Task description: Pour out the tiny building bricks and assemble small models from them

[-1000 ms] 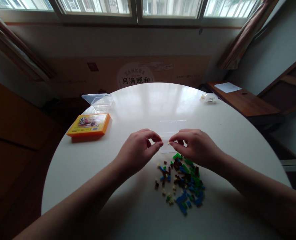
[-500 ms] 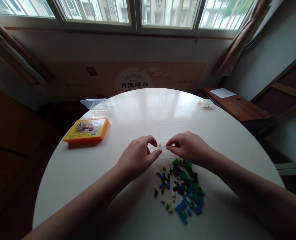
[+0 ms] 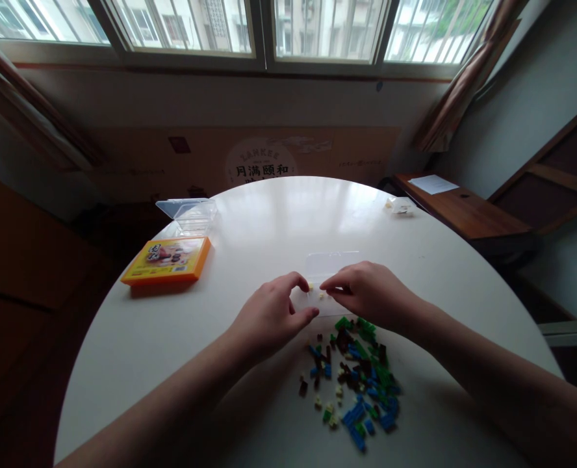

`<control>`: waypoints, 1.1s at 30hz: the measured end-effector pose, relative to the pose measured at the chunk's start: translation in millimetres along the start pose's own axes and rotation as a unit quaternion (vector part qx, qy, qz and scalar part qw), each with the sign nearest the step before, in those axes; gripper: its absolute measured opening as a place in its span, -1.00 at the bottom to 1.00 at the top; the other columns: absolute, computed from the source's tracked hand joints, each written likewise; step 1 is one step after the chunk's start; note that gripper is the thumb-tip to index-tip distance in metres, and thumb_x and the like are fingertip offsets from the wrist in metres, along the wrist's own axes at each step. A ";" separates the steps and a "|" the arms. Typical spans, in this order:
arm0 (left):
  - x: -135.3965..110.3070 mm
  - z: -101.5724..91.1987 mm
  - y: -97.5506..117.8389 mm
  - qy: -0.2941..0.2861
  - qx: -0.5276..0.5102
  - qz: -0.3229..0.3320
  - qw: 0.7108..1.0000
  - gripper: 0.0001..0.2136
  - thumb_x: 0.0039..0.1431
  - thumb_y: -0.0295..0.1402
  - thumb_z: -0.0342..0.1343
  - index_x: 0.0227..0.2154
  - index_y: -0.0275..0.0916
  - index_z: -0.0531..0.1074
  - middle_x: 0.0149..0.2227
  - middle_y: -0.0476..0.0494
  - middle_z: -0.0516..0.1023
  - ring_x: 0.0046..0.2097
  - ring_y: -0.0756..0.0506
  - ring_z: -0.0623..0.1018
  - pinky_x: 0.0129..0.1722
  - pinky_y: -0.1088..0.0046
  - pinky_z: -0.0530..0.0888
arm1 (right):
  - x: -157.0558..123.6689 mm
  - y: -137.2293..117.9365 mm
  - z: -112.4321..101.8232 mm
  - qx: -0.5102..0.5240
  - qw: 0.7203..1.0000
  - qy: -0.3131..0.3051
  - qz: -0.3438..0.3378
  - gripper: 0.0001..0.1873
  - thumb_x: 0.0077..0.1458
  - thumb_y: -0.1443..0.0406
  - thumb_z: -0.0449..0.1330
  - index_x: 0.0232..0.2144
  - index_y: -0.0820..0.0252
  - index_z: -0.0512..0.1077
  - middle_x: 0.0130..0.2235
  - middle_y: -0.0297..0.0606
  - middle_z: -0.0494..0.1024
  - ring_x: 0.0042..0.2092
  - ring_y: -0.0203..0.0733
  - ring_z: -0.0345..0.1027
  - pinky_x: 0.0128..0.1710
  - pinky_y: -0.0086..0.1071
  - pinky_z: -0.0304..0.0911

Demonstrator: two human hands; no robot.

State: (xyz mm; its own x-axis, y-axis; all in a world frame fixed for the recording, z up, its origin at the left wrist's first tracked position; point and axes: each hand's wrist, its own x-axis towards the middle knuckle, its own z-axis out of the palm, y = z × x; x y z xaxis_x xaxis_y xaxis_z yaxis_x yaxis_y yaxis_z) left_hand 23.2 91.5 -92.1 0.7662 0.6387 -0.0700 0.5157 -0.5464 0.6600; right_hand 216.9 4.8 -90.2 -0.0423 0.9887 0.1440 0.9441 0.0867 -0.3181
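Over a clear plastic tray (image 3: 334, 260), my left hand (image 3: 271, 315) curves with thumb and forefinger apart and nothing between them. A pale yellow toy brick (image 3: 310, 286) sits by its forefinger tip. My right hand (image 3: 373, 289) is at the other side of the tray, its thumb and forefinger slightly parted. Just below those fingertips lies a second, tiny yellow piece (image 3: 321, 296). Loose building bricks (image 3: 357, 374) in blue, green, brown and yellow spread over the table on my side of the tray.
An orange box (image 3: 169, 260) with a printed label lies on the left of the round white table (image 3: 249, 221). Behind it stands an open clear container (image 3: 191, 214). A small clear packet (image 3: 400, 206) rests near the far right edge.
My right fingers have parted from the tiny yellow piece, which now shows below their tips. My left hand stays almost where it was. The view has tipped slightly upward.
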 end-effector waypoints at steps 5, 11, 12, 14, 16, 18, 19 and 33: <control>0.9 0.7 -2.2 -0.003 0.003 0.005 1.000 -0.69 0.09 -0.19 0.19 -0.12 -0.13 0.38 -0.41 -0.02 0.54 -0.39 -0.12 0.53 -0.39 0.41 0.35 | -0.4 0.7 -2.4 -0.026 0.998 -0.023 -0.049 -0.67 0.08 0.38 0.18 -0.19 -0.11 0.62 -0.28 -0.45 0.65 -0.28 -0.21 0.51 -0.35 -0.39 0.22; 1.2 3.3 -5.8 -0.001 -0.013 -0.001 1.000 -0.62 0.08 -0.20 0.19 -0.06 -0.14 0.30 -0.30 -0.08 0.57 -0.37 -0.13 0.53 -0.38 0.39 0.36 | 2.8 -1.5 1.3 -0.035 0.998 -0.025 -0.043 -0.70 0.07 0.37 0.19 -0.23 -0.12 0.62 -0.31 -0.45 0.64 -0.31 -0.23 0.49 -0.40 -0.40 0.15; 1.1 3.9 -6.3 0.001 -0.016 0.000 1.000 -0.62 0.07 -0.21 0.19 -0.06 -0.14 0.29 -0.26 -0.10 0.57 -0.36 -0.12 0.53 -0.38 0.39 0.36 | 3.1 -2.1 1.9 -0.038 0.998 -0.024 -0.044 -0.70 0.07 0.37 0.19 -0.23 -0.13 0.62 -0.32 -0.45 0.64 -0.32 -0.23 0.48 -0.40 -0.40 0.13; 1.0 4.7 -7.1 0.003 -0.023 0.004 1.000 -0.61 0.06 -0.22 0.20 -0.06 -0.14 0.28 -0.17 -0.13 0.57 -0.36 -0.11 0.53 -0.38 0.39 0.36 | 3.5 -3.1 3.1 -0.042 0.998 -0.023 -0.048 -0.67 0.09 0.37 0.18 -0.20 -0.15 0.61 -0.33 -0.44 0.63 -0.33 -0.24 0.47 -0.42 -0.40 0.09; 1.1 5.1 -7.4 0.003 -0.028 0.007 1.000 -0.62 0.06 -0.22 0.19 -0.07 -0.13 0.27 -0.16 -0.12 0.57 -0.37 -0.11 0.53 -0.38 0.39 0.36 | 3.3 -3.6 4.4 -0.041 0.998 -0.019 -0.048 -0.63 0.11 0.38 0.15 -0.15 -0.17 0.60 -0.32 -0.44 0.63 -0.33 -0.25 0.46 -0.42 -0.40 0.08; 1.2 5.0 -7.0 0.001 -0.028 0.005 1.000 -0.62 0.06 -0.22 0.19 -0.07 -0.13 0.27 -0.19 -0.11 0.57 -0.37 -0.12 0.52 -0.38 0.38 0.36 | 2.8 -3.4 5.6 -0.036 0.999 -0.010 -0.039 -0.59 0.11 0.40 0.13 -0.11 -0.17 0.59 -0.29 -0.42 0.64 -0.32 -0.26 0.46 -0.41 -0.40 0.09; 1.3 4.8 -6.7 0.001 -0.027 0.004 1.000 -0.61 0.06 -0.21 0.18 -0.06 -0.13 0.27 -0.21 -0.10 0.56 -0.37 -0.12 0.52 -0.38 0.38 0.36 | 2.5 -3.2 6.1 -0.031 0.999 -0.005 -0.033 -0.59 0.10 0.40 0.13 -0.11 -0.17 0.58 -0.27 -0.42 0.64 -0.31 -0.26 0.46 -0.40 -0.40 0.10; 0.9 4.9 -6.2 0.000 -0.013 0.003 1.000 -0.62 0.08 -0.21 0.18 -0.05 -0.13 0.27 -0.16 -0.15 0.57 -0.30 -0.16 0.54 -0.37 0.38 0.37 | 2.2 -4.2 9.8 -0.033 0.999 -0.010 -0.018 -0.60 0.11 0.37 0.15 -0.10 -0.22 0.58 -0.28 -0.44 0.63 -0.32 -0.25 0.46 -0.39 -0.40 0.11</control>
State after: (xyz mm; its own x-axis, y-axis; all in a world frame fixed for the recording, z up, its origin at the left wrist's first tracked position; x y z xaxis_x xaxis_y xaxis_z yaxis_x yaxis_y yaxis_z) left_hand 22.5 92.9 -99.9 0.7686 0.6363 -0.0659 0.5017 -0.5357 0.6792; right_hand 209.7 7.8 -97.7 -0.0830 0.9874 0.1349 0.9615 0.1149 -0.2497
